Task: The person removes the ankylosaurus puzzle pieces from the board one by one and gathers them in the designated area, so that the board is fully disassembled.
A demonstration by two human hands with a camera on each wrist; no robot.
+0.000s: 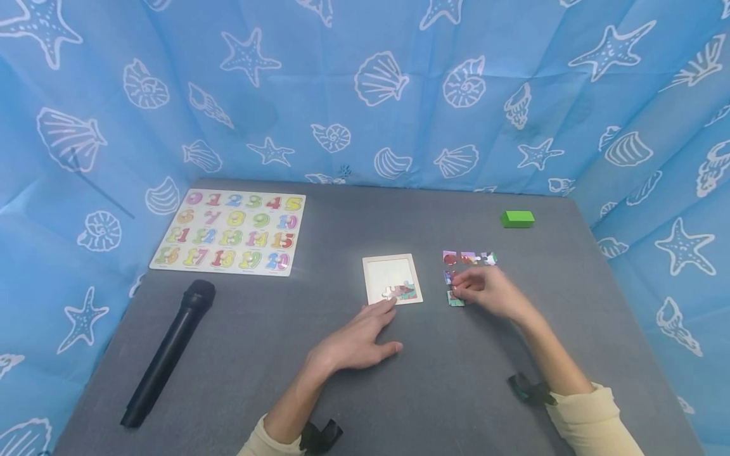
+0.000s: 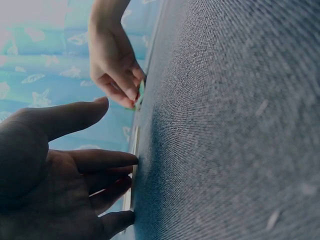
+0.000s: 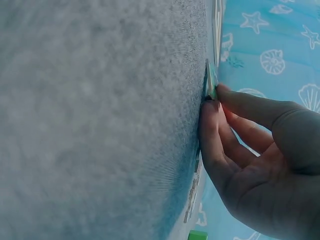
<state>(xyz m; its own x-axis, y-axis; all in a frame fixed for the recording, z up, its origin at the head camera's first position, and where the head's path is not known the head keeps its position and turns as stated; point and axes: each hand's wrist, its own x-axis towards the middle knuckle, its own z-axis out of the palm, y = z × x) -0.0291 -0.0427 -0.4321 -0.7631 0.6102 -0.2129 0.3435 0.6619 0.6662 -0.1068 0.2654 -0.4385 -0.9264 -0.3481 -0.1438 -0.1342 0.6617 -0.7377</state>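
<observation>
A small wooden puzzle frame (image 1: 392, 278) lies mid-table with a couple of pieces set in its lower right corner. My left hand (image 1: 381, 326) lies flat on the table with straight fingers (image 2: 107, 159), their tips touching the frame's near edge (image 2: 134, 150). To the right lie several loose colourful pieces (image 1: 469, 258). My right hand (image 1: 461, 292) pinches the edge of a green puzzle piece (image 3: 211, 80) between thumb and fingertips, tilting it up off the table; the same piece (image 1: 455, 301) shows under the hand in the head view.
A number puzzle board (image 1: 230, 231) lies at the back left, with a black microphone (image 1: 168, 351) in front of it. A green block (image 1: 518, 218) sits at the back right. Blue seashell fabric walls surround the grey table (image 1: 433, 392).
</observation>
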